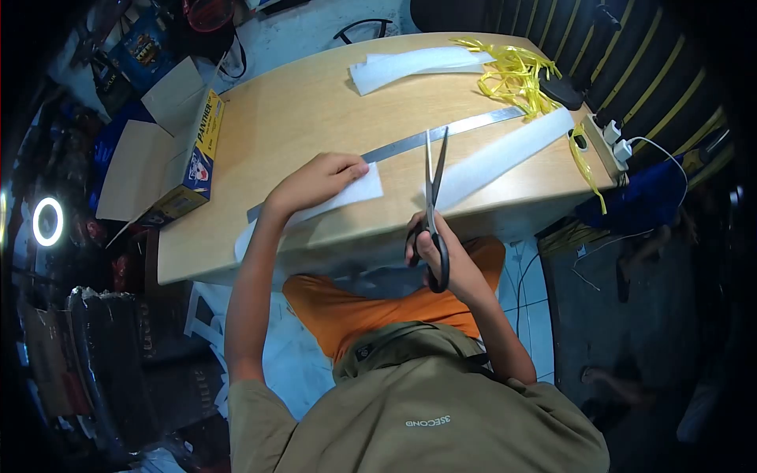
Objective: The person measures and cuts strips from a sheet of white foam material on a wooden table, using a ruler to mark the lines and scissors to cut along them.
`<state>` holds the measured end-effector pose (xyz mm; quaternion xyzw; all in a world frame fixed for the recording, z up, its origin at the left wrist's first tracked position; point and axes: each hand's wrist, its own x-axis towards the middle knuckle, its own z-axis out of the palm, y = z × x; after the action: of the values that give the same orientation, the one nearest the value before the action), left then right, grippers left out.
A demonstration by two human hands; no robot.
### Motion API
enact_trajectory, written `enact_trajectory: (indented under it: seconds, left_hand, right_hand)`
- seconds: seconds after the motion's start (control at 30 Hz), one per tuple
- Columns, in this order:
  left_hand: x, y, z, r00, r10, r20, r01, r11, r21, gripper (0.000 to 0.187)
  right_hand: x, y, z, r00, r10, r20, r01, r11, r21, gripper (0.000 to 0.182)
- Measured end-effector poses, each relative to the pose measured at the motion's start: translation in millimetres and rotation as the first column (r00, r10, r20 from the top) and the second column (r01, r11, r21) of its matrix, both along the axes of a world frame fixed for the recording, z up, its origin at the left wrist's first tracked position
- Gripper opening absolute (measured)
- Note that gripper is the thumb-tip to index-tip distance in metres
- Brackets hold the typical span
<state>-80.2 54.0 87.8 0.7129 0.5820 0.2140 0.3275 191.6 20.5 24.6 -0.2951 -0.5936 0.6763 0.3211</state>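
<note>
The person's bare left arm (pixel 251 307), below a short olive-brown sleeve (pixel 260 426), stretched forward almost straight. Its wrist turned inward, and the left hand (pixel 319 183) lay back-upward, pointing rightward, with its fingers bent gently; the palm was hidden. The bare right arm (pixel 495 329) was bent at the elbow, close to the torso, its forearm slanting forward and inward. The right hand (pixel 457 256) was curled in a grip, nearer the body than the left and well apart from it.
</note>
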Motion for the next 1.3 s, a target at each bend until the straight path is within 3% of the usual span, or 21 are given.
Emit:
enact_trajectory:
  seconds: [0.17, 0.23, 0.3, 0.4, 0.47, 0.53, 0.6, 0.67, 0.73, 0.87, 0.93, 1.03, 1.07, 1.1, 1.13, 1.17, 1.2, 1.27, 1.3]
  left_hand:
    - [-30.4, -58.1, 1.6, 0.977, 0.169, -0.126, -0.173, 0.985, -0.017, 0.037]
    - [-52.5, -99.9, -7.7, 0.961, 0.275, -0.019, -0.274, 0.961, 0.040, 0.034]
    - [-71.0, -151.4, -8.9, 0.884, 0.468, -0.021, -0.468, 0.883, -0.034, 0.032]
    - [-79.7, -226.6, -14.7, 0.738, 0.674, -0.021, -0.674, 0.739, 0.014, 0.031]
    - [-85.9, -269.5, -22.4, 0.692, 0.721, -0.043, -0.722, 0.692, -0.007, 0.030]
    - [-92.5, -307.0, -46.3, 0.538, 0.817, 0.206, -0.830, 0.557, -0.040, 0.028]
    - [-98.1, -329.6, -67.4, 0.462, 0.847, 0.263, -0.865, 0.496, -0.077, 0.027]
    - [-86.5, -332.5, -71.8, 0.328, 0.878, 0.349, -0.941, 0.338, 0.031, 0.030]
    - [-76.1, -318.9, -69.8, 0.126, 0.885, 0.448, -0.990, 0.139, 0.005, 0.033]
    - [-78.6, -288.2, -70.4, 0.097, 0.845, 0.526, -0.992, 0.127, -0.021, 0.034]
    - [-68.7, -253.3, -55.2, -0.007, 0.737, 0.676, -0.970, 0.159, -0.183, 0.032]
    - [-37.0, -160.0, -25.9, 0.115, 0.579, 0.807, -0.941, 0.324, -0.098, 0.026]
    - [-33.5, -126.3, -16.2, 0.307, 0.569, 0.763, -0.896, 0.443, 0.030, 0.027]
    - [-15.3, -82.3, -2.9, 0.457, 0.471, 0.754, -0.855, 0.465, 0.227, 0.028]
    - [-14.0, -44.3, 8.5, 0.673, 0.236, 0.701, -0.605, 0.720, 0.339, 0.029]
    - [-2.0, -0.4, 28.2, 0.817, 0.068, 0.573, -0.403, 0.777, 0.483, 0.027]
    - [13.0, 38.1, 53.9, 0.935, 0.077, 0.347, -0.270, 0.790, 0.551, 0.024]
    - [39.9, 129.7, 82.5, 0.998, -0.046, 0.053, 0.004, 0.791, 0.611, 0.025]
    - [52.4, 174.3, 90.2, 0.997, -0.078, 0.011, 0.056, 0.800, 0.598, 0.026]
  right_hand:
    - [11.4, 5.3, -0.7, 0.987, 0.158, -0.039, -0.159, 0.987, -0.030, 0.056]
    - [17.2, 7.5, -5.3, 0.952, 0.270, -0.146, -0.289, 0.948, -0.134, 0.061]
    - [23.8, 8.8, -11.4, 0.943, 0.297, -0.151, -0.314, 0.944, -0.102, 0.064]
    - [34.8, 9.7, -23.3, 0.919, 0.336, -0.205, -0.355, 0.933, -0.059, 0.066]
    - [42.1, 10.9, -30.5, 0.848, 0.364, -0.385, -0.413, 0.910, -0.049, 0.064]
    - [50.9, 11.2, -32.9, 0.833, 0.366, -0.416, -0.421, 0.906, -0.044, 0.063]
    - [54.1, 9.9, -41.7, 0.837, 0.238, -0.493, -0.275, 0.962, -0.002, 0.063]
    - [64.5, 16.5, -57.8, 0.784, 0.228, -0.578, -0.308, 0.951, -0.041, 0.064]
    - [68.8, 12.3, -37.5, 0.855, 0.137, -0.501, -0.200, 0.977, -0.074, 0.064]
    - [78.9, 16.8, -41.4, 0.881, 0.153, -0.447, -0.166, 0.986, 0.012, 0.063]
    - [80.9, 14.8, -36.2, 0.901, 0.109, -0.419, -0.112, 0.994, 0.017, 0.062]
    - [83.7, 9.6, -33.5, 0.912, 0.063, -0.406, -0.048, 0.998, 0.048, 0.065]
    - [85.1, 8.3, -30.4, 0.916, 0.058, -0.397, -0.037, 0.997, 0.061, 0.066]
    - [87.8, 6.7, -26.0, 0.922, 0.073, -0.381, -0.044, 0.995, 0.086, 0.069]
    - [89.9, 2.0, -18.1, 0.924, 0.063, -0.377, -0.021, 0.993, 0.114, 0.069]
    - [92.3, -5.2, -8.1, 0.938, 0.000, -0.346, 0.039, 0.994, 0.105, 0.067]
    - [98.0, -10.9, -0.7, 0.947, -0.065, -0.315, 0.101, 0.990, 0.100, 0.065]
    - [119.2, -17.6, -1.8, 0.954, -0.101, -0.281, 0.147, 0.979, 0.145, 0.066]
    - [129.3, -22.6, -3.5, 0.960, -0.122, -0.252, 0.165, 0.974, 0.154, 0.068]
